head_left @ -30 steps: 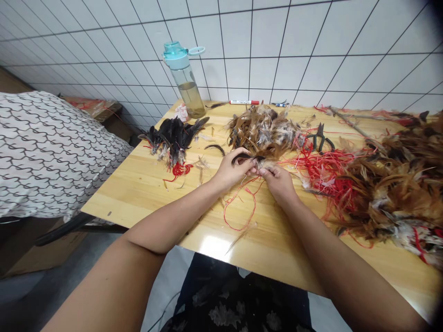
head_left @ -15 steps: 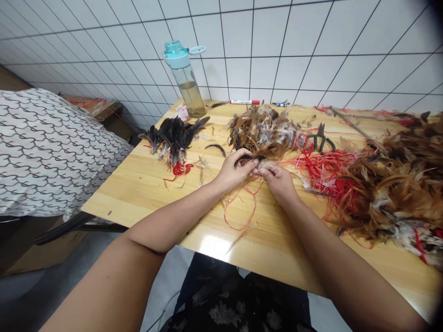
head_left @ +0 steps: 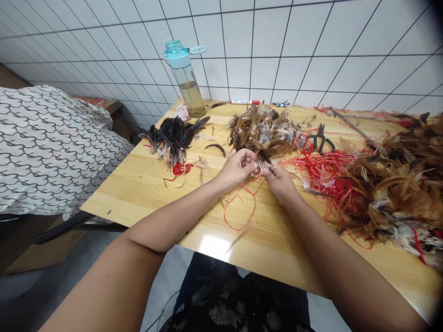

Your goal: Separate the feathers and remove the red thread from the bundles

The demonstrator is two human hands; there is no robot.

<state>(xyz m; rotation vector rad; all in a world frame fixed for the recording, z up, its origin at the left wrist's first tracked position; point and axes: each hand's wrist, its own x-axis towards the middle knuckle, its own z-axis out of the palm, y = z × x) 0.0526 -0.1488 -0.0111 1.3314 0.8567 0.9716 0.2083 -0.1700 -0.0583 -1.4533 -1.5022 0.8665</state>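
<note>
My left hand (head_left: 242,167) and my right hand (head_left: 279,182) meet above the middle of the table. Between their fingertips a dark-tipped feather (head_left: 264,156) points away from me, its pale base pinched by my right thumb and fingers. The left fingers are curled with the tips closed beside that base; what they grip is too small to make out. A loop of red string (head_left: 255,207) lies on the wood just below the hands. Directly beyond them is a pile of brown feathers (head_left: 254,127).
Black-handled pliers (head_left: 321,138) and tangled red string (head_left: 332,173) lie to the right, beside a big brown feather heap (head_left: 398,184). Black feathers (head_left: 178,136) lie left. Behind them stands a water bottle (head_left: 188,87), with a red marker (head_left: 244,102) by the wall.
A dark feather that lay across my left fingers no longer shows there; one now stands out between both hands. The left fingers have curled differently. Both forearms have barely moved.
</note>
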